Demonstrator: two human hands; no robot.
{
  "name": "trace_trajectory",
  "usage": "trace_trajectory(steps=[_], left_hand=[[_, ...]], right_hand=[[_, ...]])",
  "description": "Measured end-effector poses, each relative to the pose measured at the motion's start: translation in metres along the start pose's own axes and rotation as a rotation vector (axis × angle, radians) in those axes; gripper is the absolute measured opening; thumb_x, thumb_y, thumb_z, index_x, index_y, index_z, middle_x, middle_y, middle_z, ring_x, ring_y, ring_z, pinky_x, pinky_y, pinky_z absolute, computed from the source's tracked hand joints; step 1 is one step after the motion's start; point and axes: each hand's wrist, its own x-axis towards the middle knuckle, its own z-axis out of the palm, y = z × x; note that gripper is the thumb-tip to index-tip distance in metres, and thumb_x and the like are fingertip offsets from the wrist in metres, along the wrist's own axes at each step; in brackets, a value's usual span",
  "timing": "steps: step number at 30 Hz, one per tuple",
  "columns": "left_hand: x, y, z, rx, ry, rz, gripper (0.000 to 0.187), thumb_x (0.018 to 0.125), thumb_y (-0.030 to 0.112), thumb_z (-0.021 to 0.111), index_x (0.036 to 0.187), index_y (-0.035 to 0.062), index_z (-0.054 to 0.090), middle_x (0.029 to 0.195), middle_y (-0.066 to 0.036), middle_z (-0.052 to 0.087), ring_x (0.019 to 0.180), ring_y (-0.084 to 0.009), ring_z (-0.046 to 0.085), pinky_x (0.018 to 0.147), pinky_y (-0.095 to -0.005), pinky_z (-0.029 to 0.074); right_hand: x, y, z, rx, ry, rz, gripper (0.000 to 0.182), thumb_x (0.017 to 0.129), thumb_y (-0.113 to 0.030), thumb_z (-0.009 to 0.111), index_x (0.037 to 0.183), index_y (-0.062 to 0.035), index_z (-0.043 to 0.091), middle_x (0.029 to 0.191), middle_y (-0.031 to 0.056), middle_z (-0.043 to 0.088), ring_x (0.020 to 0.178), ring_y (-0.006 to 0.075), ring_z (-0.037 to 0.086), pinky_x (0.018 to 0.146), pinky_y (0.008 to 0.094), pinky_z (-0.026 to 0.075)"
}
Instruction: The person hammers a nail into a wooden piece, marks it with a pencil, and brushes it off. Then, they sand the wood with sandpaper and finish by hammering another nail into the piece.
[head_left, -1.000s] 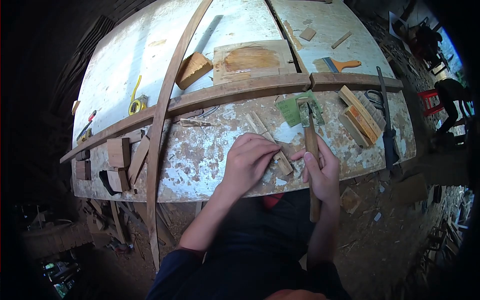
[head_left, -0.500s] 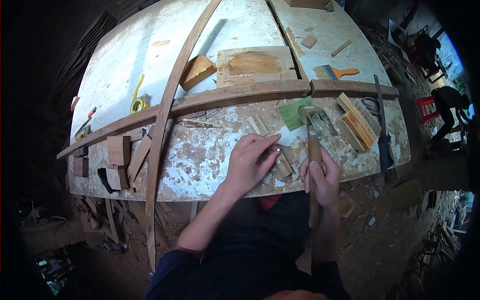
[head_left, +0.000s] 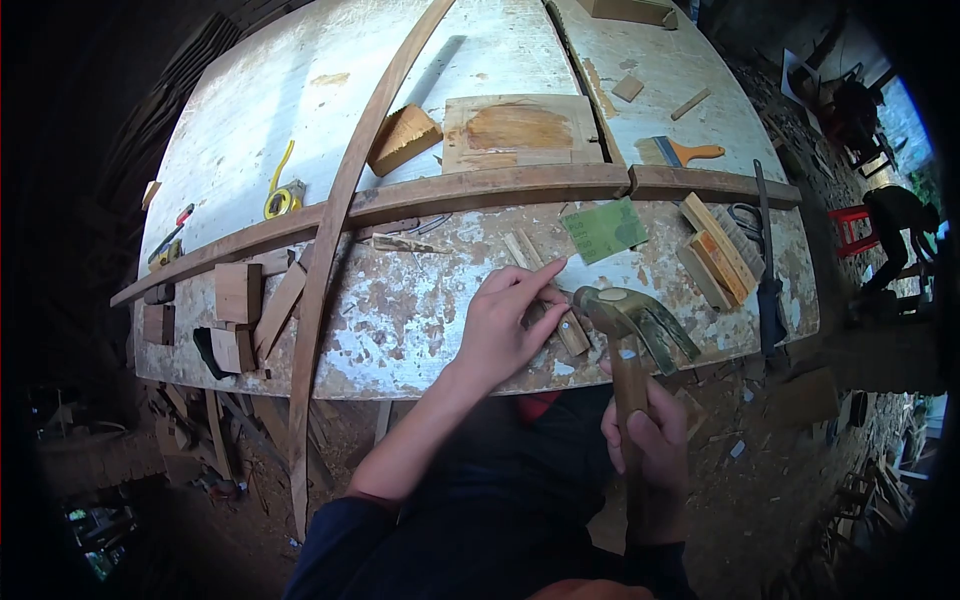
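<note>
My right hand is wrapped round the wooden handle of a claw hammer, its head raised just right of my left fingers. My left hand rests over a small wood strip on the worn bench, thumb and fingers pinched together near its upper part. What they pinch is too small to make out. A shiny round spot shows on the strip below the fingertips. Behind the hammer lies a green sheet of paper.
Long wooden bars cross the bench. Around them lie a tape measure, a paintbrush, wood blocks, stacked wood pieces and a long dark tool. A person is at the far right.
The hammer and my right hand have come down toward me, so the hammer head is off the green paper and beside my left fingers. My left hand keeps its pinch.
</note>
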Motion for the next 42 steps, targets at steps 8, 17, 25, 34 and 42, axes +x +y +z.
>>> trace_trajectory(steps=[8,17,25,34,42], left_hand=[[-0.001,-0.002,0.001,0.033,0.0,0.017,0.066,0.082,-0.001,0.089,0.145,0.0068,0.071,0.094,-0.005,0.081,0.09,-0.025,0.074,0.085,-0.0379,0.057],[-0.003,-0.003,0.001,0.013,0.005,-0.003,0.066,0.081,-0.001,0.089,0.144,0.0058,0.071,0.092,-0.005,0.081,0.089,-0.0248,0.074,0.086,-0.0379,0.057],[-0.004,-0.002,0.0,0.009,-0.003,-0.034,0.065,0.08,-0.002,0.088,0.143,0.0055,0.072,0.091,-0.006,0.08,0.09,-0.0246,0.075,0.088,-0.0382,0.058],[-0.005,-0.003,0.001,-0.001,0.005,-0.051,0.062,0.082,0.001,0.089,0.142,0.0074,0.072,0.091,-0.006,0.082,0.091,-0.0246,0.076,0.089,-0.0381,0.058],[-0.005,-0.001,0.0,-0.002,0.011,-0.045,0.062,0.083,0.001,0.088,0.143,0.0067,0.072,0.09,-0.005,0.082,0.093,-0.0245,0.077,0.089,-0.038,0.059]], right_hand=[[-0.001,-0.005,0.001,-0.002,-0.007,-0.001,0.065,0.105,-0.027,0.064,0.159,0.0047,0.05,0.081,0.0041,0.059,0.059,0.0071,0.05,0.053,0.0224,0.04],[0.002,0.004,0.009,-0.058,0.022,-0.105,0.079,0.106,-0.051,0.066,0.157,0.0082,0.051,0.07,0.0049,0.056,0.047,0.0072,0.045,0.045,0.0235,0.036],[-0.001,-0.001,0.012,-0.026,0.021,0.01,0.063,0.108,-0.034,0.065,0.157,0.004,0.052,0.08,0.0038,0.059,0.057,0.0066,0.049,0.05,0.0234,0.04],[0.006,0.007,0.005,-0.037,0.021,-0.03,0.067,0.107,-0.04,0.066,0.154,0.0064,0.053,0.076,0.0034,0.058,0.055,0.0076,0.05,0.049,0.0239,0.04],[0.011,-0.001,0.014,-0.045,0.059,0.096,0.068,0.106,-0.034,0.067,0.157,0.0076,0.051,0.079,0.0037,0.059,0.057,0.0076,0.052,0.052,0.0234,0.042]])
